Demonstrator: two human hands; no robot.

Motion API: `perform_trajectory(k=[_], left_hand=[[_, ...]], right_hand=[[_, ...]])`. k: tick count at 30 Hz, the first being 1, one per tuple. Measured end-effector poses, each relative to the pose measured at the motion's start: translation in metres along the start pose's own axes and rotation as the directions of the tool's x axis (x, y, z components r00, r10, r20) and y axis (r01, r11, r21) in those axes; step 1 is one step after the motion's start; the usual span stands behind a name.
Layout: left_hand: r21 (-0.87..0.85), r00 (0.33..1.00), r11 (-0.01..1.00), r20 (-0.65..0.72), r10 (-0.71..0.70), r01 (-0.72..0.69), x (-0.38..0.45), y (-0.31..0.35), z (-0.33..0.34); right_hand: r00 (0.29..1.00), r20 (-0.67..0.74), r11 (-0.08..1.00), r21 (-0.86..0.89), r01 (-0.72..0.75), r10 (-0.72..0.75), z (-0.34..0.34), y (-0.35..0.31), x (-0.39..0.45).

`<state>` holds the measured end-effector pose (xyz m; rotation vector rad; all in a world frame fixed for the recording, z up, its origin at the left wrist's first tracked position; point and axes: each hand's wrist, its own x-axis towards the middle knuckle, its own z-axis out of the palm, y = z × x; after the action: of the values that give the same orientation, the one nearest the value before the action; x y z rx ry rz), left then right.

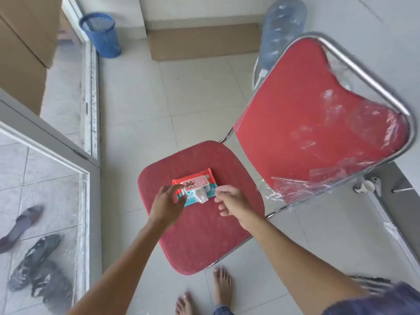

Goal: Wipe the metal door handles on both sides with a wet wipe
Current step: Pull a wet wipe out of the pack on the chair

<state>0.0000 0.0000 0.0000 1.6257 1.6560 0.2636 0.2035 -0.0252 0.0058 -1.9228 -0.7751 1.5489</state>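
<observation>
Grip, left hand: left hand (168, 204) hovers over the near-left corner of the wipe pack (196, 186), fingers spread and loosely bent, thumb toward the pack's edge; whether the fingertips touch it cannot be told, and nothing is clasped in it
Grip, right hand: right hand (230, 201) sits at the pack's right end, thumb and forefinger drawn together just beside the white wipe (201, 196) that pokes up from the opening; whether they actually pinch it cannot be told
Far left: grey door frame with a glass panel (43, 178), dark shoes (34, 258) visible through the glass on the tiled floor beyond
Upper left: brown cardboard sheets (25, 42) leaning upright, a blue mesh bin (101, 34) just beside them on the floor
Centre: red chair seat (200, 235) carrying the wipe pack, which lies flat near the seat's far edge, its flap lifted and the wipe standing out of it
Lower centre: two bare feet (222, 286) on the pale tiles just in front of the seat
Right: red chair back (306, 123) with a chrome tube frame, loose clear plastic film clinging to it
Upper right: large clear water bottle (281, 26) behind the chair back
</observation>
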Motion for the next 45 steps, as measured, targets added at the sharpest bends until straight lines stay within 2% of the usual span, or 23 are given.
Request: perform_trajectory(k=[4,12,16,19,21,26,30,34,38,42,45], left_hand=[[0.074,0.996,0.997,-0.089,0.007,0.000,0.010,-0.021,0.022],[0.148,0.997,0.986,0.018,0.075,-0.077,0.017,-0.038,0.057],[0.261,0.999,0.964,0.008,0.046,-0.047,0.023,-0.039,0.068],[0.302,0.999,0.953,0.008,0.033,-0.034,0.021,-0.039,0.074],[0.295,1.000,0.955,0.003,0.025,-0.025,0.022,-0.038,0.074],[0.299,1.000,0.954,0.014,-0.010,0.006,0.024,-0.035,0.073],[0.219,0.998,0.974,0.009,-0.060,0.056,0.027,-0.028,0.069],[0.120,0.998,0.991,0.008,-0.059,0.058,0.026,-0.023,0.063],[-0.007,0.998,1.000,-0.068,-0.018,0.018,0.013,-0.015,0.056],[-0.200,0.992,0.980,-0.120,-0.042,0.018,-0.010,0.003,0.038],[-0.433,0.988,0.900,-0.111,-0.110,0.052,-0.045,0.022,0.011]], right_hand=[[0.996,0.035,0.996,-0.049,-0.079,0.080,0.013,0.019,0.025],[0.996,-0.077,0.978,-0.199,-0.056,0.041,0.052,0.032,0.063],[0.987,-0.163,0.943,-0.328,-0.053,-0.001,0.059,0.040,0.071],[0.987,-0.158,0.930,-0.363,-0.056,-0.002,0.060,0.040,0.073],[0.989,-0.145,0.947,-0.316,-0.060,0.015,0.060,0.039,0.072],[0.987,-0.078,0.988,-0.052,-0.143,0.139,0.056,0.043,0.058],[0.983,-0.044,0.976,0.134,-0.172,0.179,0.046,0.049,0.047],[0.987,-0.035,0.968,0.203,-0.150,0.160,0.033,0.052,0.032],[0.995,0.020,0.956,0.274,-0.103,0.101,0.025,0.049,0.015],[0.997,0.042,0.947,0.314,-0.070,0.059,0.023,0.032,-0.010],[0.994,0.104,0.905,0.420,-0.062,0.019,0.021,0.009,-0.047]])
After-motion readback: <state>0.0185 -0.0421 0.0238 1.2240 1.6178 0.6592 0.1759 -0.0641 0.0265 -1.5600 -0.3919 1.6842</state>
